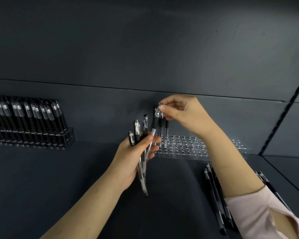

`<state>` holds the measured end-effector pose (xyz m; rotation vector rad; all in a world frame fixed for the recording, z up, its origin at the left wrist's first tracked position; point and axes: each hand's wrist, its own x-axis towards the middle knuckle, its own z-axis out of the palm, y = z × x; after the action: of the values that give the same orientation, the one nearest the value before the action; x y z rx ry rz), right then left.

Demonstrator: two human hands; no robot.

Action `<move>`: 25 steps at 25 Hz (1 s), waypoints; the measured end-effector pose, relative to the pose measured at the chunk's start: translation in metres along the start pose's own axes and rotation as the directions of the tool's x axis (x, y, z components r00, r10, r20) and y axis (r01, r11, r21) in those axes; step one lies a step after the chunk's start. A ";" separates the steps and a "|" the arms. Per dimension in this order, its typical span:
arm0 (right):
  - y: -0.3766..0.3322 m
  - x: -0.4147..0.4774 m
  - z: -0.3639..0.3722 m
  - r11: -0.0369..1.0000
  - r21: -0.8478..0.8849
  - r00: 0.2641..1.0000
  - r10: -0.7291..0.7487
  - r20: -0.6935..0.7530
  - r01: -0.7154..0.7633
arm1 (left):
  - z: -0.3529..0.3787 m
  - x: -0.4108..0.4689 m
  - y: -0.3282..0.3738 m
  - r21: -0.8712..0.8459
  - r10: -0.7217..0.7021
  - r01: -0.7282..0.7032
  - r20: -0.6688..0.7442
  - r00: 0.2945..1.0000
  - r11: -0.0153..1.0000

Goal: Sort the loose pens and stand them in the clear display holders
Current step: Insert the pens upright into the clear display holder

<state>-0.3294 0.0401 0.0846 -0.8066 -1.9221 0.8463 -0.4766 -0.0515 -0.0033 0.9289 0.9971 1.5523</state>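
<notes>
The clear display holder [185, 146] lies along the foot of the back wall [145, 49]. Most of its holes are unfilled. Its left end sits just beside the left hand [136, 156], and its right end stops short of a seam in the wall panels. Two or three standing pens [166, 133] occupy holes at that left end.

The right hand [183, 114] hovers above them, with its thumb and forefinger pinching the top of a black-grip pen [155, 124]. This pen slants down to the left hand's fingertips, and I cannot tell whether its tip is in a hole. The left hand's fingers curl around a bundle of pens [140, 130] that fans out above the fist and pokes out below the palm.

Between the two forearms the dark shelf surface [59, 169] is bare. Loose pens [214, 195] lie on it under the right forearm, and a few more show past the pink sleeve [259, 214].

Well apart at the far left, a second clear holder [68, 135] stands against the same wall, packed with capped black pens [29, 116] leaning back. The wall and shelf are both matt dark grey, with a horizontal seam running across the wall just above the right hand.
</notes>
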 end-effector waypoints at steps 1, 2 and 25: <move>-0.001 -0.001 0.001 0.999 0.031 1.000 0.007 0.018 -0.008 | 0.001 0.000 0.000 -0.001 -0.001 0.001 0.005 1.000 1.000; -0.001 -0.001 0.001 0.998 0.061 0.999 0.016 0.028 -0.018 | 0.001 -0.001 0.000 0.001 -0.001 0.001 0.011 1.000 1.000; 0.017 0.002 -0.025 0.984 -0.161 0.903 -0.142 -0.406 0.083 | 0.007 -0.004 0.004 -0.039 -0.101 0.098 -0.074 0.992 0.994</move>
<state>-0.3043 0.0581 0.0818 -0.8706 -1.6366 0.4261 -0.4703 -0.0544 0.0024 0.7897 1.0505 1.5256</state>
